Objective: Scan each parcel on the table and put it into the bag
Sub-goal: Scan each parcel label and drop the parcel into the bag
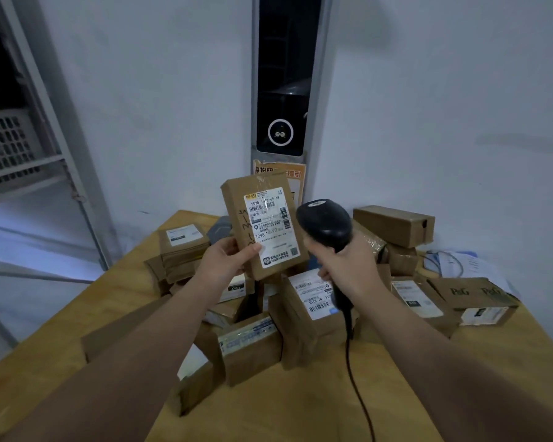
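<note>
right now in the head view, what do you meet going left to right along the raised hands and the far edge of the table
Stack of flat brown parcels with a white label → left hand → upright brown cardboard parcel it holds → black corded barcode scanner in the right hand → long plain brown box → brown box printed P&G.

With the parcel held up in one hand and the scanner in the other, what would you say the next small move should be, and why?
Probably tilt the scanner in the right hand slightly left onto the label and trigger it. The left hand holds the parcel upright, label facing the camera, with the scanner head just beside it. No bag is in view, so bagging comes after.
</note>
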Tool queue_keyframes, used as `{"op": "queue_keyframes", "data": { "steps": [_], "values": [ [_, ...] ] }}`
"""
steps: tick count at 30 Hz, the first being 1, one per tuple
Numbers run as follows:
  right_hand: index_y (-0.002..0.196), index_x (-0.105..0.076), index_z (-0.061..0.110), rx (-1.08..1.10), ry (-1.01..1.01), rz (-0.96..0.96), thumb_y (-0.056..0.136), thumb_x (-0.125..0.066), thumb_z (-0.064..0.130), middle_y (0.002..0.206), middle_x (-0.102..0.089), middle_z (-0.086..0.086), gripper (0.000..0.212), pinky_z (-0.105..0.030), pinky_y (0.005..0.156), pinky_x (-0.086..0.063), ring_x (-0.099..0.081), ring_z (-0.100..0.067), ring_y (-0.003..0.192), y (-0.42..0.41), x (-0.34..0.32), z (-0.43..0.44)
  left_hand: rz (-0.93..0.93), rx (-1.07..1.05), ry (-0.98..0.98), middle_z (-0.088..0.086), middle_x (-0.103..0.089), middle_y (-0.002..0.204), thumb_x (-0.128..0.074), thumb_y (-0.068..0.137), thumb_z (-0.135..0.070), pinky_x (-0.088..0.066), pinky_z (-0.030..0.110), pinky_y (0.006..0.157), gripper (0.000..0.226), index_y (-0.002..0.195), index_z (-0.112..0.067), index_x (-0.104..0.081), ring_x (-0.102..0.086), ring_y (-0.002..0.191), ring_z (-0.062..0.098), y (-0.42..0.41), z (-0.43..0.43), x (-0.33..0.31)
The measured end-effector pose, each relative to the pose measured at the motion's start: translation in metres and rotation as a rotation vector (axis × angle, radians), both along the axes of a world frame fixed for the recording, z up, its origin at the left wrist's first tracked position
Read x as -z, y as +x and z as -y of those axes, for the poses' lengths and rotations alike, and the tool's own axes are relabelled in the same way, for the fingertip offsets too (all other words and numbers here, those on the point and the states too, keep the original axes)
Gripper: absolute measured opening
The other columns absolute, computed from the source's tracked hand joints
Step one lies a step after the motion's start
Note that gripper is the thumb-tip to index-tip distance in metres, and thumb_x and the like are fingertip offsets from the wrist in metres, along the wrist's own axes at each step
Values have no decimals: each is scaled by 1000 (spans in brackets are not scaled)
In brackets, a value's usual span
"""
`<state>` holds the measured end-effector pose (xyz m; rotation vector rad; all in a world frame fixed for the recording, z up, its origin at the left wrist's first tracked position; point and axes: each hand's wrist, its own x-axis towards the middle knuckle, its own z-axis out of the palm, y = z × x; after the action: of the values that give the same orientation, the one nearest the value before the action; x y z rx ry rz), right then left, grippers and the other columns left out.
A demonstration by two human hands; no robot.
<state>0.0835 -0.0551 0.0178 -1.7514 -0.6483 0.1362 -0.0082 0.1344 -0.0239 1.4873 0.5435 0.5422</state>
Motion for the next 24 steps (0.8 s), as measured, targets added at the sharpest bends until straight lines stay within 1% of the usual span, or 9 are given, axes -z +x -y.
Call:
{"op": "queue_keyframes", "data": {
  "steps": [1, 3, 5, 8, 11, 13, 17, 22, 24],
  "values": [
    [86, -64, 10, -15, -12, -4, 84, -75, 29, 54, -63, 3, 21, -25, 58, -55, -63, -10, 52, -8, 2, -2, -1, -24, 9, -5, -70, 105, -73, 85, -24, -50, 20, 69, 34, 116, -15, -63, -67, 95, 12, -1, -1, 2],
    [79, -64, 6, -25, -10, -31, 85, -73, 29, 46, -60, 3, 26, -21, 51, -51, -59, -9, 43, -22, 8, -7, -7, -51, 18, -7, -70, 101, -74, 84, -25, -51, 23, 72, 30, 111, -18, -63, -66, 95, 12, -2, -3, 5],
    [78, -64, 4, -29, -16, -68, 86, -72, 30, 45, -58, 3, 29, -23, 51, -52, -58, -11, 42, -32, 17, -12, -12, -47, 30, -8, -70, 100, -74, 84, -26, -51, 24, 74, 23, 105, -22, -64, -66, 96, 12, -3, -4, 7],
    [76, -63, 6, -29, -62, -58, 87, -70, 28, 43, -57, 4, 25, -21, 50, -50, -58, -10, 42, -41, 26, -16, -27, -32, 75, -11, -69, 99, -73, 85, -26, -49, 17, 67, 29, 112, -21, -63, -65, 90, 3, -5, -6, 8],
    [75, -62, 8, -29, -23, -77, 88, -69, 23, 43, -57, 6, 21, -21, 50, -49, -58, -8, 42, -44, 28, -15, -43, -26, 103, -11, -69, 97, -73, 85, -25, -49, 9, 55, 31, 113, -20, -62, -64, 82, -4, -6, -8, 7],
    [76, -62, 7, -34, 12, -99, 88, -68, 21, 45, -56, 6, 20, -24, 50, -49, -57, -9, 42, -46, 26, -15, -53, -25, 108, -12, -68, 95, -72, 86, -24, -47, 6, 52, 28, 112, -20, -62, -63, 78, -6, -5, -10, 8],
    [79, -64, 6, -52, 23, -93, 89, -67, 20, 47, -57, 4, 17, -26, 52, -50, -57, -9, 44, -49, 25, -13, -64, -17, 110, -14, -66, 94, -70, 87, -25, -46, 6, 51, 27, 112, -21, -60, -62, 78, -6, -5, -11, 11],
    [87, -66, 3, -49, 1, -115, 89, -67, 20, 53, -58, 3, 17, -25, 52, -50, -58, -8, 44, -50, 27, -11, -70, -27, 114, -8, -67, 101, -71, 86, -25, -47, 7, 52, 34, 118, -18, -61, -62, 81, -5, -4, -13, 17],
    [86, -66, 3, -45, 8, -122, 89, -67, 19, 54, -58, 2, 17, -26, 52, -50, -57, -8, 44, -49, 27, -11, -76, -29, 115, -8, -68, 101, -72, 86, -25, -47, 6, 52, 35, 118, -17, -62, -62, 80, -6, -4, -13, 18]
  ]
}}
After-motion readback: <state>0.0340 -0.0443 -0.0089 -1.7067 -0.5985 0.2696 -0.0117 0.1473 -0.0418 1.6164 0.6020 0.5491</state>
